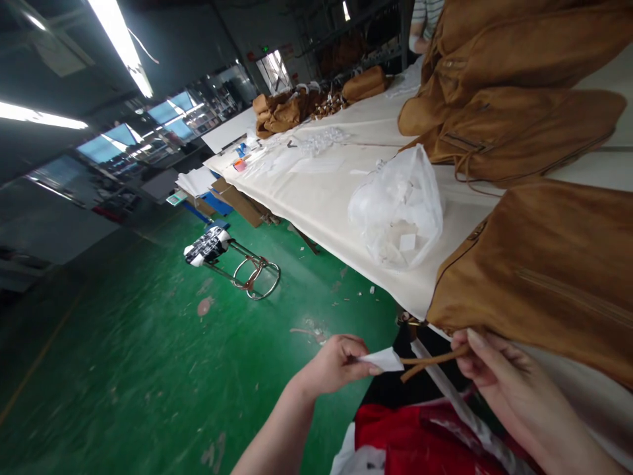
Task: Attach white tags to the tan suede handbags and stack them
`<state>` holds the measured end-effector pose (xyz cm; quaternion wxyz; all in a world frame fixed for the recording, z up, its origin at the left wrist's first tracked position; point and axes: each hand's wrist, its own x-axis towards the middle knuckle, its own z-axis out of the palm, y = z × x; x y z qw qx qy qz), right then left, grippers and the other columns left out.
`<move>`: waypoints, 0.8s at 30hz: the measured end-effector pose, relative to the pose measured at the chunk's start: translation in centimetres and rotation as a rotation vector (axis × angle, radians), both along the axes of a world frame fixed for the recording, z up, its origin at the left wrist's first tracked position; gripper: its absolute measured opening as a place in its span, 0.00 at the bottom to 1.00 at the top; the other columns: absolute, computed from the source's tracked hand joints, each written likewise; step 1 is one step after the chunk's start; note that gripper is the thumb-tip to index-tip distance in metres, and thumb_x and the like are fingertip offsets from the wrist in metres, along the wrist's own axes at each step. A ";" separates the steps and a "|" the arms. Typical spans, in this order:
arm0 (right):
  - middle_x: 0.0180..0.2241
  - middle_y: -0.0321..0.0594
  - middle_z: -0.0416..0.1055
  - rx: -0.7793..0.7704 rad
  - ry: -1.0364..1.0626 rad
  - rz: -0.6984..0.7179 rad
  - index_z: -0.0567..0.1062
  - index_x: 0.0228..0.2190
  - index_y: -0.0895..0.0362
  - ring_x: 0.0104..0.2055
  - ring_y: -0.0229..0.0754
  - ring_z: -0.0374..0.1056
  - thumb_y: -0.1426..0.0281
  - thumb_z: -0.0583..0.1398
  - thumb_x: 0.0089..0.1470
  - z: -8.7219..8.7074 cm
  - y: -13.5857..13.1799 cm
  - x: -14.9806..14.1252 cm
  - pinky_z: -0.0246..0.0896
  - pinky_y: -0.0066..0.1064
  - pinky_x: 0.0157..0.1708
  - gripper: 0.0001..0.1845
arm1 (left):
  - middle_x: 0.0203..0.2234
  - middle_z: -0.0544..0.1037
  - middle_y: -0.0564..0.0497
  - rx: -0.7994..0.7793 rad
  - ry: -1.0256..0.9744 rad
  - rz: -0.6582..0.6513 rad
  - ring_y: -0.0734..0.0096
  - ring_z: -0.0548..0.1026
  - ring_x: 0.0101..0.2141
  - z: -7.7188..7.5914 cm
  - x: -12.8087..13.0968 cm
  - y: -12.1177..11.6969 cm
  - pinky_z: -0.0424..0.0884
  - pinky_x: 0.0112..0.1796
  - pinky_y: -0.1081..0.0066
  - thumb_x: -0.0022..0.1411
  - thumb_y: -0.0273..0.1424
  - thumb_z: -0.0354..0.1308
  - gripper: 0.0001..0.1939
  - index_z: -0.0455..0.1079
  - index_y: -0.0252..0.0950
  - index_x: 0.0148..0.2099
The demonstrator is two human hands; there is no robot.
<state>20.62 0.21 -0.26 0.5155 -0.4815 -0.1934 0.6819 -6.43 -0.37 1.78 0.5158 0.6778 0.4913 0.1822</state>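
My left hand (341, 361) is closed on a small white piece of paper (386, 359), gripped between thumb and fingers. Out of the paper's right side run thin brown leather strips (430, 360), one with a loose end hanging below. My right hand (494, 363) pinches the far end of these strips with thumb and fingertips, right against a large brown suede bag (544, 257) that lies at the table's edge. Whether the strips are joined to the bag is hidden behind the fingers.
On the long cream-covered table (306, 191) sits a clear plastic bag (400, 211) with white scraps. More brown bags (509, 132) lie behind it, and others (287, 112) at the far end. A stool (232, 257) stands on the green floor (163, 369). A person (422, 23) stands across the table.
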 end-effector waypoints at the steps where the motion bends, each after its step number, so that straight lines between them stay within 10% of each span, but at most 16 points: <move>1: 0.29 0.39 0.75 -0.004 0.011 -0.014 0.81 0.25 0.55 0.25 0.33 0.65 0.57 0.73 0.36 0.1 0.1 -0.1 0.66 0.20 0.23 0.16 | 0.23 0.71 0.49 -0.012 -0.003 -0.014 0.70 0.69 0.26 0.0 0.0 -0.1 0.63 0.29 0.73 0.59 0.51 0.59 0.24 0.76 0.33 0.29; 24: 0.27 0.39 0.75 0.004 0.047 0.109 0.82 0.27 0.56 0.26 0.34 0.65 0.56 0.72 0.40 -0.3 -1.1 -0.6 0.65 0.23 0.28 0.17 | 0.21 0.66 0.53 -0.103 -0.071 -0.004 0.76 0.62 0.25 -1.5 0.0 -0.7 0.57 0.25 0.75 0.55 0.50 0.63 0.25 0.71 0.30 0.26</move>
